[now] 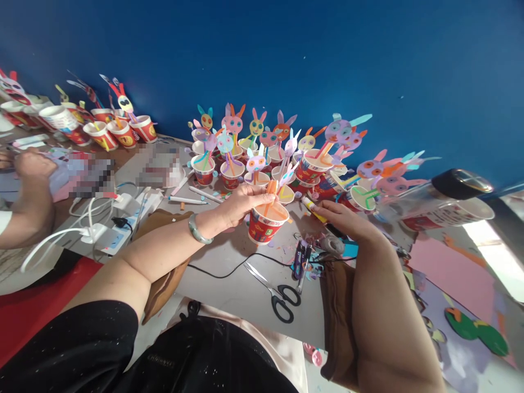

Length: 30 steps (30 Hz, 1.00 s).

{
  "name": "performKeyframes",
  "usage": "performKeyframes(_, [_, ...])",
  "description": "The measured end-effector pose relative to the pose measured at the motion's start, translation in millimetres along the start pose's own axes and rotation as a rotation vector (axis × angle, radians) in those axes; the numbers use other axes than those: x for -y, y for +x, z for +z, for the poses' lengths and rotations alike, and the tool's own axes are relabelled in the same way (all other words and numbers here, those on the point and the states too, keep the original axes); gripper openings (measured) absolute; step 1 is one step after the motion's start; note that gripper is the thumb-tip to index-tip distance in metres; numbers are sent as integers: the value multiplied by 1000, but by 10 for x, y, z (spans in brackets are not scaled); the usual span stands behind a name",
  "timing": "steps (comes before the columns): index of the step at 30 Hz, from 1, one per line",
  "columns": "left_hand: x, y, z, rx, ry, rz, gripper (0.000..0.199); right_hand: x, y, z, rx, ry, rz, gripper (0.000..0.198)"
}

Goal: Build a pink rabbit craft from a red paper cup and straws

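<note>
My left hand (245, 203), a jade-coloured bangle on its wrist, pinches an orange paper strip (269, 202) at the mouth of a red patterned paper cup (264, 232). The cup's inside looks orange, and it is held upright over the table. To the right, my right hand (339, 218) has its fingers closed on a yellow glue stick (313, 207) with a white end; part of the stick is hidden by the hand. Black-handled scissors (275, 292) lie with parted blades nearer to me. Behind both hands stand several cups with paper rabbit heads (232, 124).
A black cable (233, 275) crosses the grey table. Paper scraps and a purple tool (302, 256) lie right of centre. A clear bottle (426, 199) leans at the right by pink paper (454, 273). Power strips (118, 229) and another person's hand (35, 164) are on the left.
</note>
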State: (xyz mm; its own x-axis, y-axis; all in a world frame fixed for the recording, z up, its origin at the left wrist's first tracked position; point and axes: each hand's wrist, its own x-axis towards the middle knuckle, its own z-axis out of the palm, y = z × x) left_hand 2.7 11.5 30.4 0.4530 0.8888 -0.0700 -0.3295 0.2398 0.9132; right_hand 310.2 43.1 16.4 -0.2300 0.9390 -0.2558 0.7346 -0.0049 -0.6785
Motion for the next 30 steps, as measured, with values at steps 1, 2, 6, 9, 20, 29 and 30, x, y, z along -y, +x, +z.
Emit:
performKeyframes(1, [4, 2, -5, 2, 7, 0, 21, -5, 13, 11, -6, -31, 10, 70])
performKeyframes(2, [8, 4, -11, 3, 15, 0, 21, -8, 27, 26, -14, -60, 16, 70])
performKeyframes(6, [16, 5, -25, -5, 39, -2, 21, -15, 68, 91, -35, -117, -8, 67])
performKeyframes(9, [9, -1, -14, -11, 46, 0, 21, -26, 63, 104, -2, -132, -10, 63])
performKeyframes(20, [-7, -8, 1, -3, 35, 2, 22, -41, 69, 102, 18, -150, 39, 63])
performKeyframes(29, [-19, -12, 18, -13, 29, -22, 23, 37, 30, 63, 84, -101, 69, 65])
performKeyframes(30, [-18, -12, 17, -13, 33, -19, 23, 52, 30, 75, 83, -79, 45, 64])
